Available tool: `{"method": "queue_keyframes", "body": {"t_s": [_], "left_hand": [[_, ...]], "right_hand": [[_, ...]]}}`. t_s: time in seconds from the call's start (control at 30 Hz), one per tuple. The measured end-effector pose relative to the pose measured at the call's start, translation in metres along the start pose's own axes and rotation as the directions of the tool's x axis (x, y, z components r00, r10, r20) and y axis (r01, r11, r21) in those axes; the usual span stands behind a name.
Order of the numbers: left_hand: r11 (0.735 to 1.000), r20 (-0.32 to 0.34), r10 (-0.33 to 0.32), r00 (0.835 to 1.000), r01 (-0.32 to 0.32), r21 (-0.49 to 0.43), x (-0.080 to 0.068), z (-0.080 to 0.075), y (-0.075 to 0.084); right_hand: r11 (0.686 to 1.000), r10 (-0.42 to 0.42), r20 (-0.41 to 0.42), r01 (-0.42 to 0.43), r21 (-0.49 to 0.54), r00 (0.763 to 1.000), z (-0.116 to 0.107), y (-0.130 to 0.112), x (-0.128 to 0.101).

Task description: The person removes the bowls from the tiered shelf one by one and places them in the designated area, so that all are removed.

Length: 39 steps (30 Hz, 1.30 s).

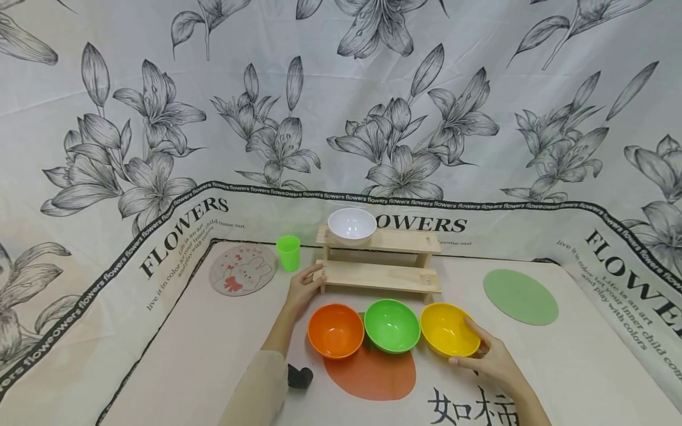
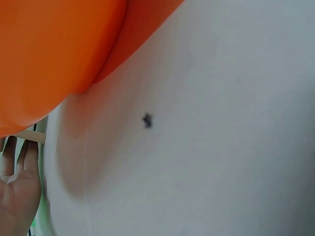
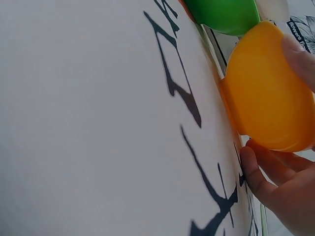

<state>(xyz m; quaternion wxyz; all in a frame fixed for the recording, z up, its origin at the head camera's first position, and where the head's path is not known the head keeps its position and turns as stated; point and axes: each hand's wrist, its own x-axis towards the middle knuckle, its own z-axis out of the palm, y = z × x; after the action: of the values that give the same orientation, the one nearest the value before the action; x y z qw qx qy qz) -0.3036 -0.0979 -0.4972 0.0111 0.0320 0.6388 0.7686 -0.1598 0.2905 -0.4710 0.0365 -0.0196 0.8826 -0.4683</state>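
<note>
A two-step wooden rack stands at the back, a white bowl on the left of its upper board. My left hand holds the left end of the lower board; the left wrist view shows its fingers at the wood, partly behind the orange bowl. In front of the rack, an orange bowl, a green bowl and a yellow bowl form a row. With thumb and fingers at its right side and near rim, my right hand grips the yellow bowl.
A green cup stands left of the rack, beside a round mat with a rabbit picture. At the right lies a green oval mat. The tablecloth has an orange print and black characters. A patterned curtain hangs behind.
</note>
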Motion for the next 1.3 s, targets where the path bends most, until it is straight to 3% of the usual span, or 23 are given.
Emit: {"method": "queue_keyframes", "body": {"t_s": [0.1, 0.27, 0.4, 0.73, 1.1, 1.3], "left_hand": [[1.000, 0.011, 0.000, 1.000, 0.000, -0.007, -0.002, 0.000, 0.003], [1.000, 0.010, 0.003, 1.000, -0.003, -0.025, 0.009, -0.003, -0.013], [1.000, -0.009, 0.013, 1.000, -0.013, -0.021, 0.009, -0.003, -0.016], [0.999, -0.029, 0.030, 0.999, -0.031, -0.028, 0.009, -0.002, -0.016], [1.000, -0.026, 0.019, 0.999, -0.019, -0.006, 0.010, -0.002, -0.017], [1.000, -0.006, 0.010, 1.000, -0.010, -0.004, 0.009, -0.003, -0.013]], "right_hand": [[1.000, -0.002, 0.005, 0.003, -0.001, 1.000, 0.000, 0.000, 0.000], [1.000, 0.010, 0.028, -0.010, 0.004, 1.000, -0.002, 0.001, 0.001], [1.000, 0.018, 0.039, -0.018, 0.005, 0.999, -0.005, 0.000, 0.001], [0.981, -0.185, -0.073, 0.180, -0.067, 0.980, -0.022, -0.007, 0.016], [0.970, -0.242, -0.099, 0.244, 0.005, 0.965, -0.028, -0.042, 0.051], [0.945, -0.278, -0.096, 0.290, 0.151, 0.956, -0.021, -0.061, 0.076]]}}
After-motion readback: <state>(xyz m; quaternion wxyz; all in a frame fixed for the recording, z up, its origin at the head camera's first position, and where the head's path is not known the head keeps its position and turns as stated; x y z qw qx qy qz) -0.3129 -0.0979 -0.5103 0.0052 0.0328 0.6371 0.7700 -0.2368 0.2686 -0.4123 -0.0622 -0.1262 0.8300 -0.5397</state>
